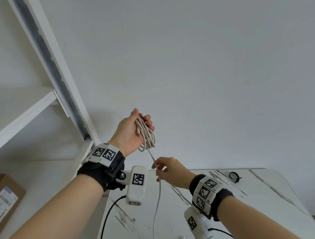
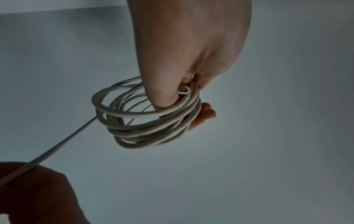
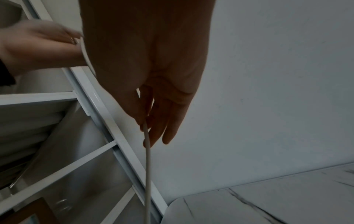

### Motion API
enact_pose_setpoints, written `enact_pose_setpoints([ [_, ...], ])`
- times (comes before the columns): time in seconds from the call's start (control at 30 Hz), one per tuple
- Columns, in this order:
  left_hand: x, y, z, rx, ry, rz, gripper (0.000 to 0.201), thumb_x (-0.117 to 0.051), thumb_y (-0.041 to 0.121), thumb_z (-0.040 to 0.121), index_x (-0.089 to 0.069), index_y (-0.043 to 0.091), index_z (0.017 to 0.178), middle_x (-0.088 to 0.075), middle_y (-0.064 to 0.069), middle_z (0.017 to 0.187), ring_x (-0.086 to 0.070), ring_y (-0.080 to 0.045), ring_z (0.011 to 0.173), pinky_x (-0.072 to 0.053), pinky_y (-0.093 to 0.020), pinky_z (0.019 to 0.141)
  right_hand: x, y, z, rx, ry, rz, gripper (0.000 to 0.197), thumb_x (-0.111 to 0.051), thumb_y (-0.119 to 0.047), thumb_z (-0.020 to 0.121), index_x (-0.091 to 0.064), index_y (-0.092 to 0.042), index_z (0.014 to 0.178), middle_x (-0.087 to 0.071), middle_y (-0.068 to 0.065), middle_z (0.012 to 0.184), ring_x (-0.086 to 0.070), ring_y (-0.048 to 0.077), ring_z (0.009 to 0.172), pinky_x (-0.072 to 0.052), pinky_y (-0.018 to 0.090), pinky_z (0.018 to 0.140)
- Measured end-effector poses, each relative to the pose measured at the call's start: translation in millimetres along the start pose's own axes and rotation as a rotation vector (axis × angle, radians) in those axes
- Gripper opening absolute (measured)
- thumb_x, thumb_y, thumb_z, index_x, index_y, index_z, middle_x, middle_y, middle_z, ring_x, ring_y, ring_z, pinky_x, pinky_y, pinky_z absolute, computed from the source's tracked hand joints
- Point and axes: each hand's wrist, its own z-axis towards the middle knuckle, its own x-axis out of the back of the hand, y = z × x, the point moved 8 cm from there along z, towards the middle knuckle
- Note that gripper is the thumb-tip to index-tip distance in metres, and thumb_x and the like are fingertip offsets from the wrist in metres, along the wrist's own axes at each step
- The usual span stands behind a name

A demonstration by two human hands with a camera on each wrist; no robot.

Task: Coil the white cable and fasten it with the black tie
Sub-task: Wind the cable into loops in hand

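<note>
Left hand: I have it raised, fingers and thumb curled round the gathered loops of the white cable, one plug end tucked under the thumb.
Cable feel: light, limp and a bit springy, I judge; loops will fan out unless pinched where they cross.
Right hand: fingertips pinching the free strand just below the coil.
Loose tail: hangs down to the marble table, far plug resting there.
Black tie: on the table, well right, untouched.
</note>
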Motion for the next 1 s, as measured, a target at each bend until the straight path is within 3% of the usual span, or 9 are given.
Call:
enact_pose_setpoints([
  [0.1, 5.8, 3.4, 2.2, -0.041, 0.077, 0.024, 0.030, -0.038, 0.030, 0.100, -0.043, 0.012, 0.076, -0.054, -0.004, 0.066, -0.052, -0.017, 0.058, -0.047, -0.029, 0.064, -3.3, -2.8, -0.1, -0.021, -0.047, -0.032, 0.021, -0.043, -0.008, 0.090, -0.057, -0.015, 0.105, -0.056, -0.005, 0.080, -0.060, 0.005, 0.064, -0.045, 0.018, 0.058],
  [0.27, 17.6, 10.7, 4.6, -0.128, 0.171, 0.143, 0.027, -0.039, 0.026, 0.101, -0.041, 0.011, 0.079, -0.054, -0.008, 0.071, -0.055, -0.018, 0.053, -0.049, -0.030, 0.059, -9.6, -2.8, -5.1, -0.029, -0.174, -0.119, 0.027, -0.043, -0.010, 0.093, -0.054, -0.015, 0.117, -0.057, 0.000, 0.088, -0.060, 0.007, 0.067, -0.052, 0.028, 0.077],
  [0.37, 23.7, 9.0, 5.4, -0.158, 0.182, 0.295, 0.028, -0.036, 0.025, 0.102, -0.038, 0.011, 0.078, -0.052, -0.010, 0.072, -0.056, -0.017, 0.047, -0.047, -0.031, 0.057, -6.3, -12.4, -8.8, -0.004, -0.188, -0.171, 0.030, -0.040, -0.009, 0.094, -0.052, -0.017, 0.121, -0.056, 0.000, 0.089, -0.058, 0.006, 0.063, -0.053, 0.030, 0.076],
  [0.43, 27.1, 5.8, 5.3, -0.161, 0.177, 0.386, 0.029, -0.035, 0.025, 0.102, -0.037, 0.012, 0.077, -0.051, -0.009, 0.072, -0.056, -0.016, 0.045, -0.049, -0.026, 0.051, -1.7, -22.7, -9.6, 0.008, -0.176, -0.186, 0.031, -0.038, -0.008, 0.095, -0.054, -0.014, 0.121, -0.055, 0.005, 0.092, -0.056, 0.014, 0.064, -0.055, 0.034, 0.076],
  [0.53, 32.5, -0.1, 5.3, -0.153, 0.174, 0.486, 0.029, -0.034, 0.025, 0.102, -0.038, 0.012, 0.076, -0.048, -0.007, 0.069, -0.053, -0.018, 0.052, -0.050, -0.022, 0.048, 8.6, -42.3, -9.3, 0.071, -0.128, -0.241, 0.028, -0.041, -0.013, 0.097, -0.059, -0.010, 0.118, -0.060, 0.011, 0.097, -0.055, 0.022, 0.074, -0.056, 0.037, 0.079],
  [0.67, 41.3, -5.3, 7.9, -0.138, 0.173, 0.610, 0.030, -0.035, 0.027, 0.102, -0.039, 0.012, 0.075, -0.047, -0.005, 0.065, -0.053, -0.016, 0.051, -0.051, -0.024, 0.053, 15.4, -63.4, -9.3, 0.155, -0.108, -0.404, 0.036, -0.036, -0.005, 0.095, -0.057, -0.007, 0.123, -0.060, 0.017, 0.118, -0.055, 0.029, 0.103, -0.042, 0.031, 0.089],
  [0.77, 48.1, -8.6, 8.0, -0.116, 0.188, 0.765, 0.035, -0.037, 0.028, 0.101, -0.044, 0.010, 0.071, -0.056, -0.002, 0.054, -0.057, -0.018, 0.049, -0.052, -0.034, 0.065, 17.7, -77.7, -9.7, 0.223, -0.120, -0.480, 0.038, -0.036, 0.004, 0.091, -0.059, -0.002, 0.120, -0.059, 0.021, 0.114, -0.057, 0.034, 0.103, -0.044, 0.035, 0.090],
  [0.9, 47.8, -20.6, 2.4, -0.020, 0.106, 0.965, 0.031, -0.037, 0.023, 0.101, -0.045, 0.004, 0.078, -0.057, -0.012, 0.068, -0.060, -0.012, 0.038, -0.051, -0.023, 0.042, 23.3, -88.9, -7.4, 0.277, -0.148, -0.539, 0.036, -0.041, 0.006, 0.089, -0.065, -0.007, 0.112, -0.066, 0.014, 0.107, -0.060, 0.027, 0.098, -0.045, 0.029, 0.082],
  [1.0, 48.9, -43.1, -6.4, 0.182, -0.039, 0.949, 0.030, -0.038, 0.029, 0.101, -0.046, 0.003, 0.087, -0.058, -0.017, 0.073, -0.064, -0.021, 0.045, -0.051, -0.025, 0.043, 36.3, -95.2, -4.0, 0.290, -0.107, -0.570, 0.025, -0.049, -0.003, 0.091, -0.068, -0.009, 0.106, -0.068, 0.011, 0.104, -0.061, 0.025, 0.094, -0.049, 0.033, 0.083],
])
